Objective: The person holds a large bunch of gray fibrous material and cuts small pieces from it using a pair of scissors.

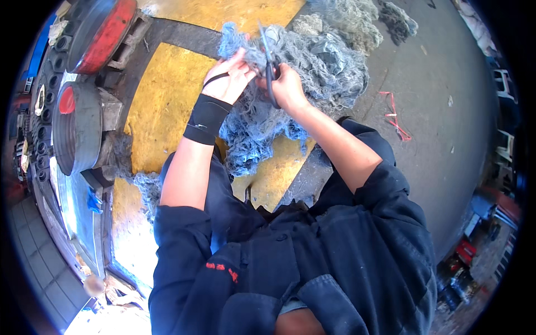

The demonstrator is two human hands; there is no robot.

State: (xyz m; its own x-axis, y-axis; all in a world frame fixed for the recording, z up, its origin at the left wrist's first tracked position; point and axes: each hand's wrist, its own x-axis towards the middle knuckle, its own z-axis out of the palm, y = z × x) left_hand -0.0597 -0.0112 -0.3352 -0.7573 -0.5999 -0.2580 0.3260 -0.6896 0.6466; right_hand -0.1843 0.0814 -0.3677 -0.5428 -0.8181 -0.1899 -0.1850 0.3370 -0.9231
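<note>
A large heap of tangled grey-blue fibre [335, 72] lies on the floor in front of me, spilling down between my knees. My left hand [226, 82], with a black brace [207, 118] around the wrist, is closed on a tuft of fibre [229, 42] at the heap's left side. Scissors [269, 75] with dark handles are in my right hand [288, 89], their blades pointing away from me beside the tuft. Whether the blades touch the fibre I cannot tell.
Yellow floor plates [167, 106] lie under and left of the heap. Two round drum-like pieces [84, 125] with red parts stand at the left, beside blocks. A red strap [392, 111] lies on the grey floor to the right. Loose fibre [146, 187] trails near my left knee.
</note>
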